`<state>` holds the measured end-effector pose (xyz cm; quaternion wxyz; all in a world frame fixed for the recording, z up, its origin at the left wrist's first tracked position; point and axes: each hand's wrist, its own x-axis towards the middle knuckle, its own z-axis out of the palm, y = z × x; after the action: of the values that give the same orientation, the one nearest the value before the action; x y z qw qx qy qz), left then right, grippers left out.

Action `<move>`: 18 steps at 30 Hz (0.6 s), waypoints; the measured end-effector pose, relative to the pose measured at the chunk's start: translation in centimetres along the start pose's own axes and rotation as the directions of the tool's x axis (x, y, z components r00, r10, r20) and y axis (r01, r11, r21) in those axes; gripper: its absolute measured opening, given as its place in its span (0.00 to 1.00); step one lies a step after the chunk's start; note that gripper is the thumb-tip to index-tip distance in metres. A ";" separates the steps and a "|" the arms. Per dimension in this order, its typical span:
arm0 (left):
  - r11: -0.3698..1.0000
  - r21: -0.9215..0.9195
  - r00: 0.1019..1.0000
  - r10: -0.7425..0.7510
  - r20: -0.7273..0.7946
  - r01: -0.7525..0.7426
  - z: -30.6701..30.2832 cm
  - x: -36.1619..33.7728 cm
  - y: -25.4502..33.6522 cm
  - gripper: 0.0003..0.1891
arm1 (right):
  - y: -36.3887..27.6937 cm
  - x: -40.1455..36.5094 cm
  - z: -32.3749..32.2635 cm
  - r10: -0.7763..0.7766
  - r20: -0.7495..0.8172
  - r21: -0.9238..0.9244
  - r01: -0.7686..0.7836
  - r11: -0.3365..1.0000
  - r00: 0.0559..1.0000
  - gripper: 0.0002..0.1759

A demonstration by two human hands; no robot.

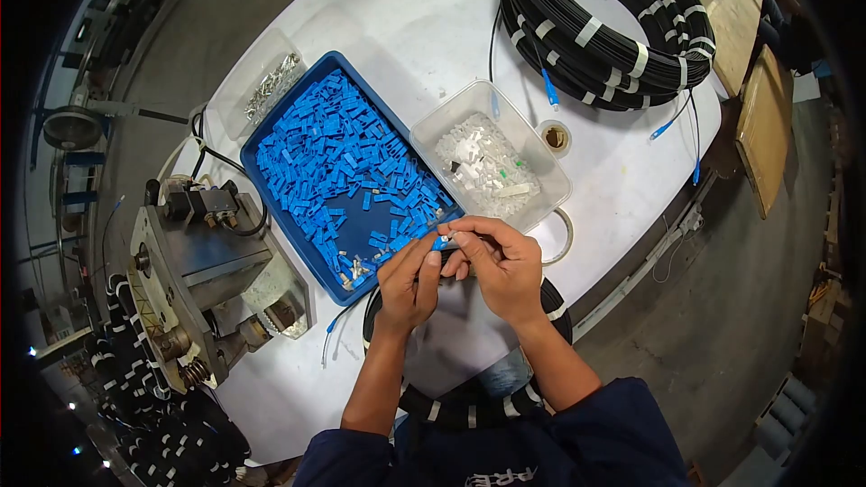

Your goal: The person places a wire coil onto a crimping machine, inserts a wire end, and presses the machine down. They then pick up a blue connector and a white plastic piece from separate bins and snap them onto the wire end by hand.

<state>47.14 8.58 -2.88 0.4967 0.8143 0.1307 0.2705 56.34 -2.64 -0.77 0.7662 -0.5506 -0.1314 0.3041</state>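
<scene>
My left hand [410, 278] pinches a small blue cable connector [440, 243] between thumb and fingers, just above the near corner of the blue tray [336, 290]. Fingertips meet in front of me: my right hand [507, 269] is closed at the connector's end, on a small whitish piece [452, 236] mostly hidden by the thumb and index finger. Many loose blue connector housings [334, 153] fill the tray, with a few metal-ended parts in its near corner. Behind my right hand, a clear plastic bin [564, 188] holds small white and translucent pieces [487, 162].
A coil of black cable [577, 32] tied with white bands lies at the far right, blue connectors on its ends. Another coil [559, 316] sits below my hands. A metal press-like machine [212, 280] stands left. Tape rolls [556, 137] and a bin of metal parts [271, 86] flank the tray.
</scene>
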 end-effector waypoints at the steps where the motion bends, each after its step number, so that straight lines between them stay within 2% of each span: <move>1: 1.000 0.001 1.000 0.000 0.001 0.000 0.0 0.0 0.0 0.14 | 0.0 0.0 0.1 0.018 -0.013 0.027 -0.017 0.999 1.000 0.10; 12: 0.999 0.018 0.999 -0.042 0.033 0.042 -0.2 -0.5 -0.1 0.14 | -0.1 0.0 0.1 0.017 -0.010 -0.015 -0.017 1.000 1.000 0.09; 15: 0.999 0.034 0.999 0.018 0.028 -0.019 -0.1 -0.2 0.0 0.15 | 0.0 0.1 0.3 -0.011 -0.016 -0.065 0.010 0.998 1.000 0.09; 18: 0.999 0.039 0.999 -0.007 0.051 0.005 -0.2 -0.3 0.2 0.15 | 0.2 0.1 0.2 -0.024 -0.015 -0.083 0.023 0.996 1.000 0.09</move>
<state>46.73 8.50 -2.77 0.4846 0.8301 0.1257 0.2456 56.28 -2.38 -0.87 0.7473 -0.5826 -0.1443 0.2851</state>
